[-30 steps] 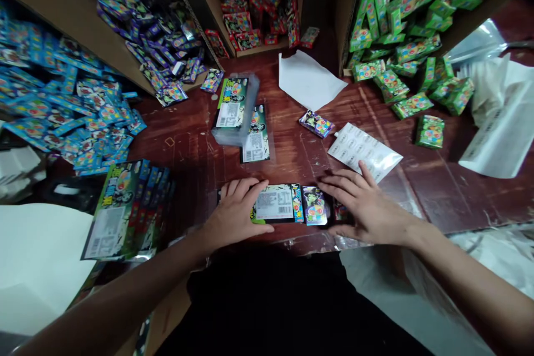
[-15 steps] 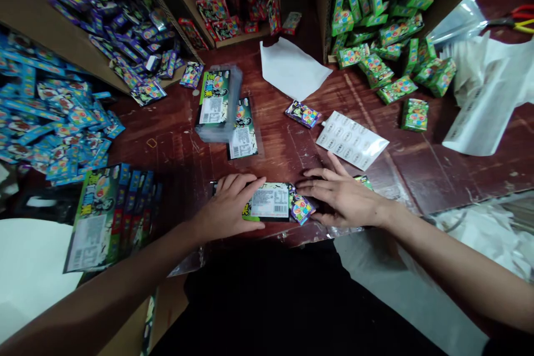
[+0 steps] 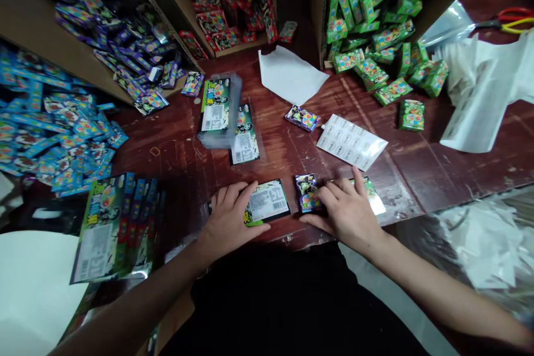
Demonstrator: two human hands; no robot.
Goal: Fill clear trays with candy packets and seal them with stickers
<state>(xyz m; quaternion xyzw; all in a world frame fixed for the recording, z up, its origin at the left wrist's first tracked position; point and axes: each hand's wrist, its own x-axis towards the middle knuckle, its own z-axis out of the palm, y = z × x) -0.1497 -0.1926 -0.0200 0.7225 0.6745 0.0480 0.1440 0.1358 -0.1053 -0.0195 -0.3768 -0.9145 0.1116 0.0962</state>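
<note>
My left hand (image 3: 231,214) lies over the left end of a printed card pack (image 3: 269,200), its thumb along the near edge and its fingers along the far one. Just right of that pack, a small purple candy box (image 3: 306,189) lies on the table with a narrow gap between them. The fingers and thumb of my right hand (image 3: 348,208) are closed on the box's right side. Partly hidden beneath that hand is another printed card pack (image 3: 372,192). Farther back are a loose purple box (image 3: 302,118) and a sheet of round stickers (image 3: 350,142).
A stack of clear-sleeved card packs (image 3: 217,111) lies behind my left hand. Filled packs (image 3: 100,228) stand at the left. Cardboard boxes spill purple boxes (image 3: 129,50), red boxes (image 3: 212,22) and green boxes (image 3: 387,33). Blue boxes (image 3: 67,128) are heaped left; scissors (image 3: 507,21) lie far right.
The purple box has come away from the card pack's right end and is turned straighter, with my right hand now gripping it. My left hand stays on the pack. The view has shifted slightly.
</note>
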